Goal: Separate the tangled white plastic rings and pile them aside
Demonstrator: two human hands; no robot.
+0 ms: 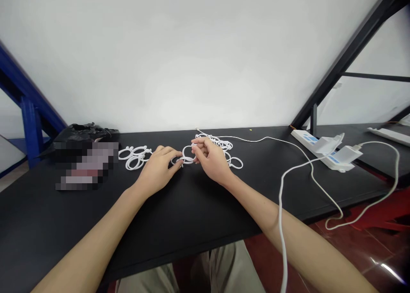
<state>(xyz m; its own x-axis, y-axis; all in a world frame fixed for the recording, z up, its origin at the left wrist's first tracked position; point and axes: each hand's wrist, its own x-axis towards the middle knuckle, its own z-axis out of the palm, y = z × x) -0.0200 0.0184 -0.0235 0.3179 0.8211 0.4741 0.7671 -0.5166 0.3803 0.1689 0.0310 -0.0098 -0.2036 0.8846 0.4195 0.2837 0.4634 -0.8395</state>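
Between my two hands lie a few thin white rings with small ball-like ends, just above the black tabletop or touching it; I cannot tell which. My left hand pinches the left side of these rings between thumb and index finger. From the right, my right hand has its thumb and fingertips closed on the edge of a white ring. A group of similar white rings lies left of my left hand. More rings form a pile behind and beside my right hand, which partly hides it.
A black table carries everything. At left are a crumpled black plastic bag and a pixelated item. A white power strip with plugged-in adapters stands right. Its white cable loops across my right forearm.
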